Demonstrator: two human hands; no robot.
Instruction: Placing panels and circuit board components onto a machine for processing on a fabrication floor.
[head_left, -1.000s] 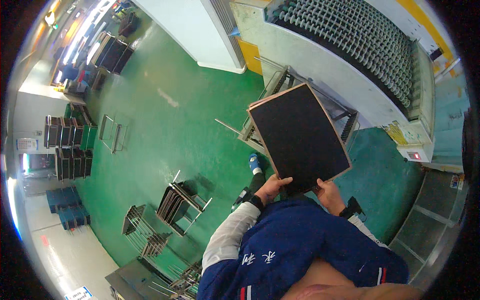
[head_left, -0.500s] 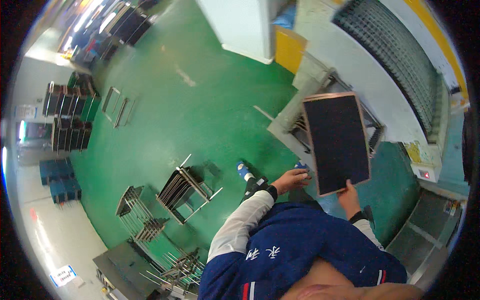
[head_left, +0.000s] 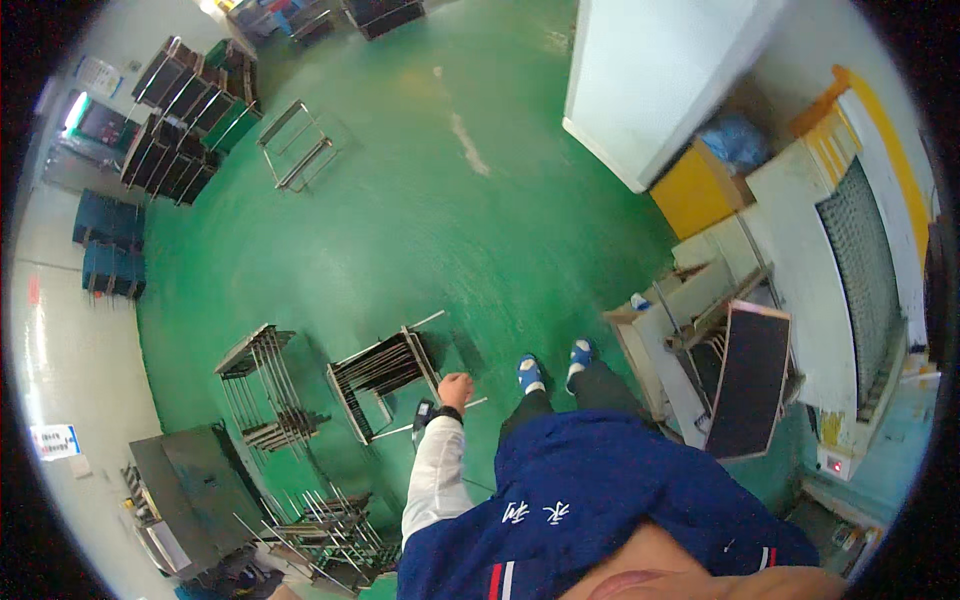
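Observation:
My left hand point(head_left: 456, 388) is stretched out at the right end of a low metal rack point(head_left: 385, 375) loaded with dark panels. Its fingers look curled in, with nothing visible in them; whether it touches the rack I cannot tell. A dark flat panel with a copper-coloured edge point(head_left: 750, 380) stands tilted to my right, in front of a metal stand point(head_left: 690, 345). My right hand is out of sight, so what holds the panel's lower end does not show.
Another rack point(head_left: 265, 390) stands farther left, with a jumble of metal rods point(head_left: 325, 530) nearer me. A white cabinet point(head_left: 660, 90), a yellow box point(head_left: 695, 190) and a machine with a ridged bed point(head_left: 865, 280) line the right. An empty frame point(head_left: 295, 145) stands on the green floor.
My left hand has swung left, away from the panel to the loaded rack. The panel appears farther right and more tilted; my right hand has dropped out of sight. The view has turned left.

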